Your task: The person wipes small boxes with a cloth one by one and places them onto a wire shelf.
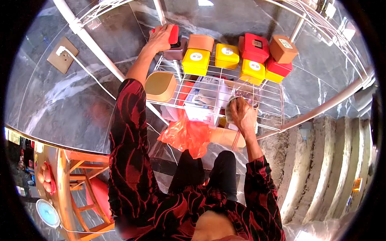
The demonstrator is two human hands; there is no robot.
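Note:
At the upper left of the white wire shelf [222, 72], my left hand [160, 38] grips a red box [173, 34], next to a dark brown box [175, 52]. My right hand [243, 113] is closed on a pale cloth [230, 114] over the front part of the shelf. Between and beyond my hands stand yellow boxes with white labels [196, 61], a tan box [200, 42], a red box with a dark label [255, 47] and a brown box [284, 49]. An open tan container [161, 86] sits at the shelf's left end.
Below the wires are a white carton [203, 98] and an orange plastic bag [187, 134]. White rack poles [96, 44] rise on both sides. A wall socket [63, 55] with a plugged cable is at left, a wooden chair [86, 193] lower left, and steps [321, 172] lower right.

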